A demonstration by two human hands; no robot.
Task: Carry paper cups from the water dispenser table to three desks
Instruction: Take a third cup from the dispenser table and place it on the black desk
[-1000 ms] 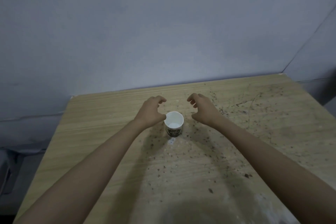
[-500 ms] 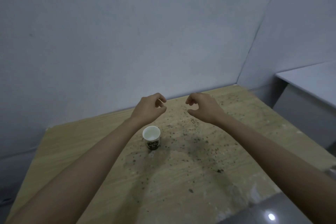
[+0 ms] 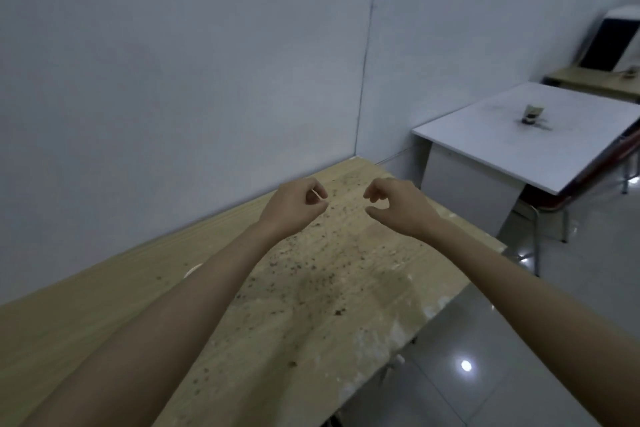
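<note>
Both of my hands hover above a speckled wooden desk [image 3: 104, 315] and hold nothing. My left hand [image 3: 294, 206] has its fingers loosely curled toward the thumb. A gap shows between the thumb and the bent fingers of my right hand [image 3: 398, 206]. A white sliver of a paper cup's rim [image 3: 192, 269] peeks out from behind my left forearm, and the rest of that cup is hidden. A second paper cup [image 3: 532, 113] stands on the white desk [image 3: 485, 146] to the right. On a far wooden desk [image 3: 588, 80] sits a third cup [image 3: 631, 73], small and blurred.
A grey wall runs along the wooden desk's far side and meets another wall at the corner. A white and dark appliance [image 3: 620, 42] stands on the far desk. Glossy tiled floor [image 3: 467, 340] lies between the desks, with metal chair legs [image 3: 536, 239] under the white desk.
My view has swung to the right, bringing the white desk and far desk into sight. Both hands have lifted away from the cup, which now lies behind my left forearm.
</note>
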